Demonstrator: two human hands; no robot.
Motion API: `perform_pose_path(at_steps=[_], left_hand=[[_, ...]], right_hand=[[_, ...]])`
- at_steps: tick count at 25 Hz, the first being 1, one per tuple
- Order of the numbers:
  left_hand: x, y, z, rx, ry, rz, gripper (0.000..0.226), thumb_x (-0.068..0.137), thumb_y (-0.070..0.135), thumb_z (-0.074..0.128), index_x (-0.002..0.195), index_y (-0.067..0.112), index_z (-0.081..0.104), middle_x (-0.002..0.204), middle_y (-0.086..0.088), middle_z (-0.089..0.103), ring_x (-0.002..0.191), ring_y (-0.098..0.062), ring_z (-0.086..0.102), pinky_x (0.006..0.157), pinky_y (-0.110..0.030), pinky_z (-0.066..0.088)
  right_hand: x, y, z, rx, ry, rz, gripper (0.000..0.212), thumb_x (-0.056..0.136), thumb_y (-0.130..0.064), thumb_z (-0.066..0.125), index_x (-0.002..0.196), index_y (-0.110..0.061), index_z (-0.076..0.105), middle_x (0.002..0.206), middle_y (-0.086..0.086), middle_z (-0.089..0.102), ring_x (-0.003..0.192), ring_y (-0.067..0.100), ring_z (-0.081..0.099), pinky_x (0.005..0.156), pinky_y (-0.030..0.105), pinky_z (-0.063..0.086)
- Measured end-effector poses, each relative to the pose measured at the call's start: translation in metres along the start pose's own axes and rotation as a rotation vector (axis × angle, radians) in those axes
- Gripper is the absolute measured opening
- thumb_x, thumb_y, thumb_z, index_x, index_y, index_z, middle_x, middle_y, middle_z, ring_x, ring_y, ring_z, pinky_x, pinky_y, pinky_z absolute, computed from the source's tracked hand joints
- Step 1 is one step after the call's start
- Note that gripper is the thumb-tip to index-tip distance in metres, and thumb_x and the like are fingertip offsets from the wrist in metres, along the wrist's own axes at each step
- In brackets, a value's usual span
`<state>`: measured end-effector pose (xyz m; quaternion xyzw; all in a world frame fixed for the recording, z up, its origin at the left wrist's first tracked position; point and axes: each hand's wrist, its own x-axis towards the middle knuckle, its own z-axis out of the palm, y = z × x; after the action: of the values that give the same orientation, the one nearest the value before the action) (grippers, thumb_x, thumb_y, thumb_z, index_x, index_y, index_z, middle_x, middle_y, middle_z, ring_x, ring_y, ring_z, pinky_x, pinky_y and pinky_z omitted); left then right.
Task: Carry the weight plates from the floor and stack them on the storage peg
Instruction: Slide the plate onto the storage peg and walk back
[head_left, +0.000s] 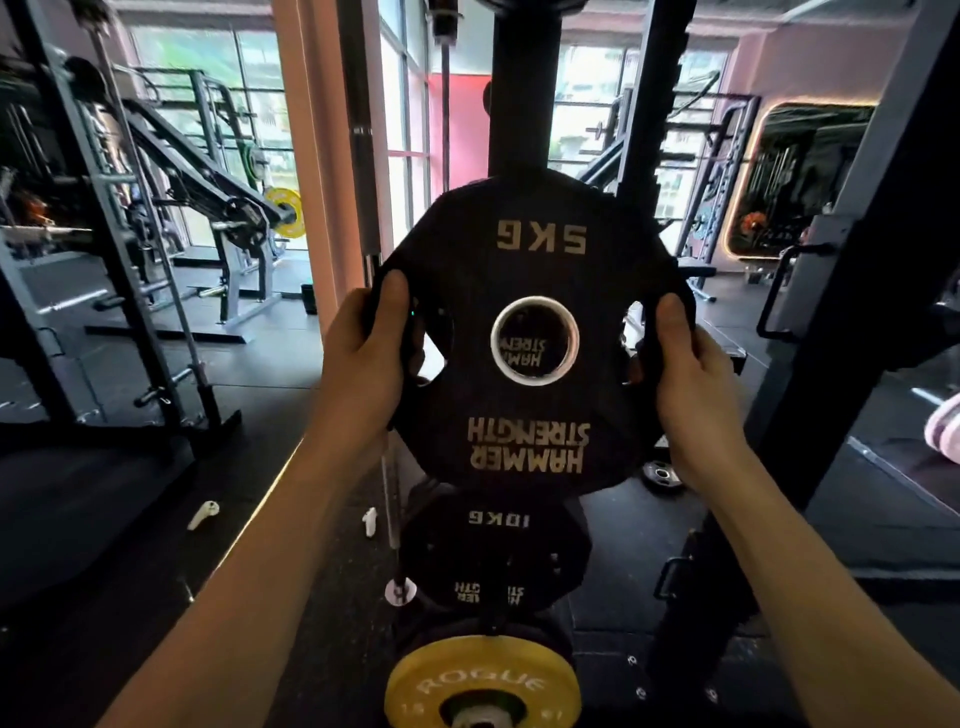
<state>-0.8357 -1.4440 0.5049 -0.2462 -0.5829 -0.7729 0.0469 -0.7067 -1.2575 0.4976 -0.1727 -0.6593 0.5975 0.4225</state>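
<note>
I hold a black 5 kg weight plate upright in front of a black rack post, its lettering upside down. My left hand grips the plate's left handle slot and my right hand grips the right one. Through the plate's centre hole I see lettering of another plate behind it. Below hangs a black 10 kg plate on the rack, and under that a yellow plate on a peg.
A small black plate lies on the floor at the right. A barbell stands upright behind the post. Racks and machines fill the left side, a dark rack frame the right. Small white objects lie on the black floor.
</note>
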Motion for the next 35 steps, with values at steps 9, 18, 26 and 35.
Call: perform_pose_path(at_steps=[9, 18, 26, 35], left_hand=[[0.061, -0.038, 0.016, 0.03, -0.001, 0.005, 0.04, 0.095, 0.056, 0.047, 0.083, 0.018, 0.051, 0.06, 0.004, 0.048, 0.052, -0.011, 0.042, 0.056, -0.03, 0.036], [0.087, -0.05, 0.034, 0.123, 0.061, -0.003, 0.052, 0.086, 0.066, 0.033, 0.097, 0.028, 0.067, 0.098, 0.005, 0.071, 0.098, -0.011, 0.067, 0.094, -0.034, 0.052], [0.111, -0.067, 0.045, 0.153, 0.161, 0.139, 0.034, 0.103, 0.038, 0.039, 0.085, 0.014, 0.054, 0.055, 0.026, 0.058, 0.057, 0.008, 0.057, 0.056, -0.005, 0.04], [0.128, -0.081, 0.043, 0.22, 0.15, 0.186, 0.036, 0.1, 0.048, 0.04, 0.1, 0.018, 0.059, 0.076, 0.011, 0.062, 0.069, 0.0, 0.061, 0.071, -0.021, 0.048]], right_hand=[[0.063, 0.022, 0.021, -0.091, 0.036, -0.038, 0.042, 0.091, -0.064, 0.043, 0.088, -0.028, 0.064, 0.077, -0.013, 0.069, 0.072, 0.0, 0.065, 0.073, 0.026, 0.049], [0.091, 0.03, 0.029, -0.016, -0.005, -0.02, 0.053, 0.077, -0.071, 0.038, 0.093, -0.03, 0.066, 0.078, -0.021, 0.073, 0.078, -0.008, 0.068, 0.064, 0.007, 0.049], [0.118, 0.047, 0.032, -0.123, -0.034, -0.054, 0.06, 0.085, -0.071, 0.03, 0.097, -0.028, 0.07, 0.09, -0.014, 0.075, 0.088, -0.004, 0.069, 0.075, 0.016, 0.051], [0.136, 0.059, 0.037, -0.158, -0.012, -0.073, 0.059, 0.088, -0.068, 0.03, 0.097, -0.024, 0.068, 0.084, -0.007, 0.074, 0.083, 0.0, 0.069, 0.077, 0.02, 0.05]])
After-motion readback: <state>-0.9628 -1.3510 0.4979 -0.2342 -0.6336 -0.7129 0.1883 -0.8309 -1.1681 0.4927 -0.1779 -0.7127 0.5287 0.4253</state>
